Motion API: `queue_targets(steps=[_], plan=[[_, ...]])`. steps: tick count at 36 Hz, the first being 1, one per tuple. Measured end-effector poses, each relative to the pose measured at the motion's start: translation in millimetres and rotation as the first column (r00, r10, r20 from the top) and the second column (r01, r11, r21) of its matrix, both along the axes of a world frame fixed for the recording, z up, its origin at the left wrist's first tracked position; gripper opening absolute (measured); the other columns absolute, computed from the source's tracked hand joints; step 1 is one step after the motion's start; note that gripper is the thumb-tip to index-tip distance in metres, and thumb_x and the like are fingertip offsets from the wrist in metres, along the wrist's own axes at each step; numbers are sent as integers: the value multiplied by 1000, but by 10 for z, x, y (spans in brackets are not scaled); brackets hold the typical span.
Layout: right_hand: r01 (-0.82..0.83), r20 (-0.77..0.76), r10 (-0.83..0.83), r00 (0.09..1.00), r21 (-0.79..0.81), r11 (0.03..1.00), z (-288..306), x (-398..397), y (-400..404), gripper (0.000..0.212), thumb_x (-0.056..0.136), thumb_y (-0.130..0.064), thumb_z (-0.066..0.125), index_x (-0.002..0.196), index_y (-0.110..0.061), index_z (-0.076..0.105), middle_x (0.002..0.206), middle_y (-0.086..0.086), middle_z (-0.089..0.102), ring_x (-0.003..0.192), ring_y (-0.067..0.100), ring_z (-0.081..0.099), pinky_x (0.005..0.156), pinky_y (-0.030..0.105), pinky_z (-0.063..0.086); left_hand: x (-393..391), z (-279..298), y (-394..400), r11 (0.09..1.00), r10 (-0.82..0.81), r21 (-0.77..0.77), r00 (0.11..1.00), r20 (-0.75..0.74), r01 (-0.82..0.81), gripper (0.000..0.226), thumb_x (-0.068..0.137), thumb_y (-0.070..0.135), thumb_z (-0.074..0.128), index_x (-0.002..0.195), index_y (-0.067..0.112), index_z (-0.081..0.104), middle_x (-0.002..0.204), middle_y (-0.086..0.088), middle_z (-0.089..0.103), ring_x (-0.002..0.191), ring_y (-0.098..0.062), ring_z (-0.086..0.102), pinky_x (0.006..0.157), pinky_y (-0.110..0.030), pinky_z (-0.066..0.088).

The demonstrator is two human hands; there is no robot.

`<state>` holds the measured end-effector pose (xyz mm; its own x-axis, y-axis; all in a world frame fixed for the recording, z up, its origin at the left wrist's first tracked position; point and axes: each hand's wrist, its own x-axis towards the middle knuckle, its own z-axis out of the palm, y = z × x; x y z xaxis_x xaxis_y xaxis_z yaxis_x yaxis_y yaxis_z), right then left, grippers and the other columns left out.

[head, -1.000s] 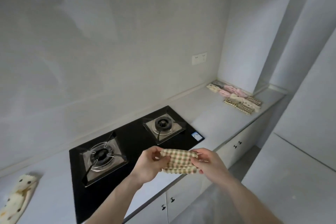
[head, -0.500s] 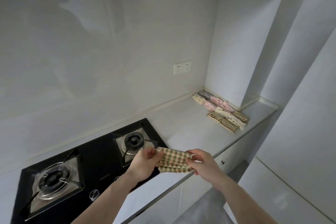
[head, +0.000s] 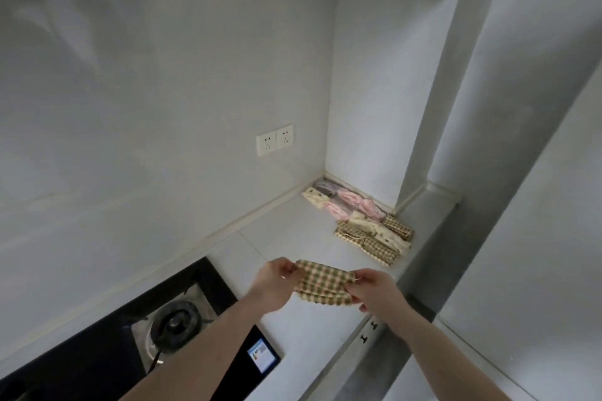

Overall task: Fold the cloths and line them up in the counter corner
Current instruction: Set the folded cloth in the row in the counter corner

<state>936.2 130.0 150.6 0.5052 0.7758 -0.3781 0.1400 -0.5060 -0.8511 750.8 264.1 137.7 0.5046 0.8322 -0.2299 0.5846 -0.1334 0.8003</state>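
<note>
Checked green-and-cream fabric, folded into a soft, rumpled oblong, is held in the air above the counter (head: 293,335): this cloth (head: 322,283) is pinched at its left end by the left hand (head: 272,286) and at its right end by the right hand (head: 374,291), fingers curled round the edges. Both bare forearms are stretched forward from the lower frame edge, where they are cut off. Below and left of the grip a glossy black hob (head: 107,358) with a round metal burner is partly hidden by the left forearm and cropped by the frame. Beyond the grip, to its right, folded cloths (head: 361,218) are laid in rows in the corner: checked, cream, pink and greyish; the farthest are hard to make out. On the smooth pale wall above, a white double socket (head: 275,140) is set.
</note>
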Motion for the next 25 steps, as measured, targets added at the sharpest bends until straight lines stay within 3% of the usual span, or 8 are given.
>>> queue_targets(steps=[4,8,12,16,19,21,25], plan=[[71,-51,-72,996,-18,997,-125,194,339,14,92,-7,62,103,-15,64,84,0,73,71,10,69,55,19,51,186,-6,297,1000,6,-16,1000,23,-5,12,95,37,65,96,26,67,102,6,69,91,-14,66,65,-20,48],[189,-200,-189,961,-16,982,-308,469,738,13,90,2,61,90,-9,69,67,7,68,59,15,60,52,23,46,247,-65,643,998,59,-12,998,29,-59,7,94,35,66,95,27,66,103,7,68,92,-12,65,67,-21,51],[218,-278,-234,932,-87,972,-573,766,1190,13,90,9,54,85,1,64,54,8,59,43,15,50,40,22,35,263,-166,915,991,133,-7,991,-1,-133,6,94,30,66,97,25,67,101,7,68,89,-8,63,68,-20,50],[250,-287,-282,916,-144,958,-888,1127,1678,11,89,9,58,83,2,64,67,13,63,54,19,55,38,21,41,364,-267,1184,976,219,-1,974,-51,-219,13,96,32,65,106,24,66,101,9,66,90,-8,61,68,-18,44],[212,-245,-255,935,-189,959,-1064,1392,2011,16,93,3,58,78,-1,60,63,10,59,44,14,52,32,17,34,466,-379,1342,957,284,-32,955,-82,-287,15,95,32,65,107,24,66,103,7,66,94,-12,61,72,-21,45],[184,-226,-237,945,-234,955,-1164,1580,2181,22,96,0,55,74,-3,57,59,7,57,40,12,52,35,18,35,549,-434,1411,946,312,-60,944,-107,-319,15,95,33,64,107,24,64,104,8,64,95,-12,60,70,-19,44],[129,-322,-198,926,-222,967,-1178,1890,2506,15,95,3,55,86,-8,56,84,9,61,69,17,63,55,23,56,714,-510,1546,923,365,-73,920,-141,-377,14,95,34,66,105,25,64,103,8,64,94,-12,60,68,-16,43]])
